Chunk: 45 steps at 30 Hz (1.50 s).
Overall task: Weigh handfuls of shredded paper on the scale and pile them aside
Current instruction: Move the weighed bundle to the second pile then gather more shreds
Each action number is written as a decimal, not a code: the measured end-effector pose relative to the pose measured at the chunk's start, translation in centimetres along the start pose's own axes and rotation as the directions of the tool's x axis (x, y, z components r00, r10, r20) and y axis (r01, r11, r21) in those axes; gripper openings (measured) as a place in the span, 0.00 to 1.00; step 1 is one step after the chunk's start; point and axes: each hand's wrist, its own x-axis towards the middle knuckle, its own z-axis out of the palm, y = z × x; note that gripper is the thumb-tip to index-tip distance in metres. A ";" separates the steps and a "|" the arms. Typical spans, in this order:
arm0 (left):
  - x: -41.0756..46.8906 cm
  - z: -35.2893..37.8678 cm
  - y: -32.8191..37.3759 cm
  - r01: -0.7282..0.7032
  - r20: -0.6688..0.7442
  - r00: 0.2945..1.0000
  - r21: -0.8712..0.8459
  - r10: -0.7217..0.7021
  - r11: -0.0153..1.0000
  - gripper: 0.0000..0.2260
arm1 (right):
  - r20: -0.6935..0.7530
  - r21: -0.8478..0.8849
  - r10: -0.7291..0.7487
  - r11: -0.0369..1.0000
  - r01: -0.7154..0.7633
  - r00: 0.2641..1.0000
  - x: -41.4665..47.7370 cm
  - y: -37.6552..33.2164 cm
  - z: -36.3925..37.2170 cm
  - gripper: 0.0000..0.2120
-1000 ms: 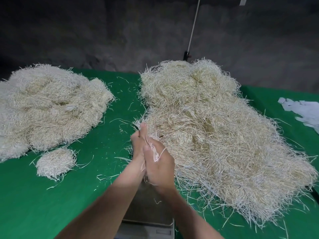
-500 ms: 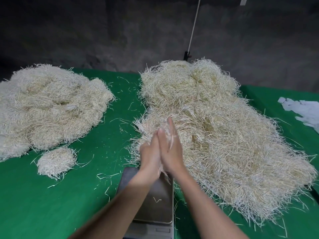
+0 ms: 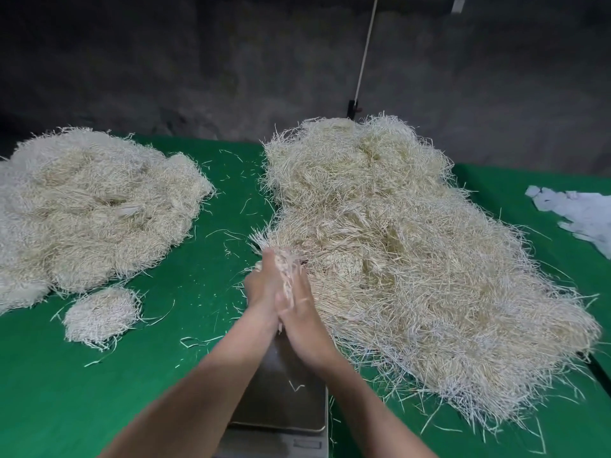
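Both hands were found flat, palm to palm, fingers near straight: left hand [image 3: 263, 289] and right hand [image 3: 302, 320] pressed a thin tuft of shredded paper [image 3: 287, 269] between them, seemingly to compact it into a handful. They were held at the near edge of the source pile [image 3: 413, 259], just above the far end of the scale [image 3: 284, 398]. The pan carried only one stray strand [image 3: 295, 387], so weighing was judged not yet begun. On the green desk [image 3: 49, 391] a large heap [image 3: 92, 209] lay well to the left, with a small mound [image 3: 99, 314] just before it. White scraps [image 3: 582, 213] lay far right. The forearms covered part of the pan; the display was not legible.
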 end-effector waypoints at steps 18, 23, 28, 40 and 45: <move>-1.2 0.0 1.5 -0.059 0.121 0.990 -0.083 0.068 0.995 0.23 | -0.137 0.010 -0.139 0.990 0.142 0.981 1.5 -3.0 -1.0 0.19; -1.3 0.3 -0.2 -0.215 0.280 0.946 0.164 0.163 0.963 0.11 | -0.296 -0.041 -0.181 0.983 0.177 0.938 2.5 -2.7 -2.2 0.22; -2.0 0.1 1.1 -0.078 0.255 0.962 -0.100 0.101 0.992 0.29 | -0.491 0.291 0.014 0.945 0.149 0.871 3.1 -1.9 -3.1 0.10; -2.5 0.5 -2.0 -0.203 0.220 0.945 -0.191 0.243 0.960 0.14 | -0.497 -0.185 -0.173 0.978 0.091 0.850 2.9 -1.5 -3.0 0.16; -1.4 0.7 0.0 -0.060 0.183 0.977 -0.238 0.105 0.969 0.14 | -0.578 -0.019 -0.102 0.994 0.112 0.810 2.6 -1.4 -1.6 0.20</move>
